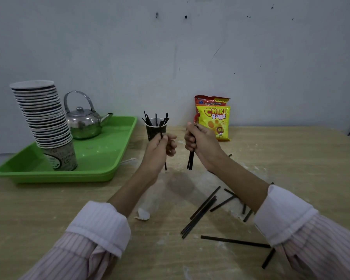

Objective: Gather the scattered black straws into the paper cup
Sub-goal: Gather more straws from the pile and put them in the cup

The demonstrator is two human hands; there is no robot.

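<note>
A dark paper cup (pixel 156 131) stands on the wooden table near the wall, with several black straws (pixel 155 119) sticking out of it. My left hand (pixel 160 149) is just in front of the cup and pinches one black straw (pixel 165 165) held upright. My right hand (pixel 201 143), to the right of the cup, grips a small bunch of black straws (pixel 190 161) that hangs below the fist. Several more black straws (pixel 202 211) lie scattered on the table at the lower right, partly under my right forearm.
A green tray (pixel 101 158) at the left carries a tall leaning stack of paper cups (pixel 47 122) and a metal kettle (pixel 84 123). A yellow snack bag (pixel 216 120) leans against the wall. A torn white scrap (pixel 142 215) lies between my forearms.
</note>
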